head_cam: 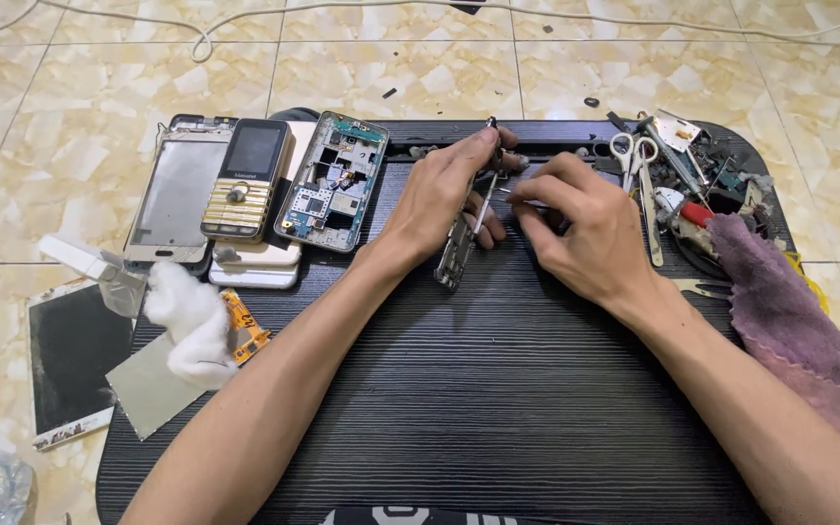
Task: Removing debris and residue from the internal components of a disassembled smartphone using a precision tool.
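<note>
Left hand: the left hand point(444, 194) is closed around a slim phone frame point(457, 251), holding it on edge and tilted just above the worktop point(498, 408), near its far middle.
Right hand: the right hand point(580, 228) is pinched shut on a thin metal tool point(515, 201) whose tip points at the frame; whether the tip touches it cannot be told.
Slip risk: with the frame held only by fingers, a push from the tool could likely twist it loose or let the tip skid toward the left thumb.
Small parts: any screw or clip freed here could probably roll into the worktop's dark grooves and be hard to find.
Left side: an opened phone with bare circuit board point(332, 180), a gold keypad phone point(248, 180) and a screen frame point(177, 194) lie well apart from the hands; cotton wad point(192, 321) nearer the left forearm.
Right side: scissors point(634, 156), a heap of tools point(702, 185) and a purple cloth point(789, 321) crowd the right wrist, so a sideways pull-back could knock them.
Floor: a loose phone screen point(70, 360) lies on the tiles point(51, 117).
</note>
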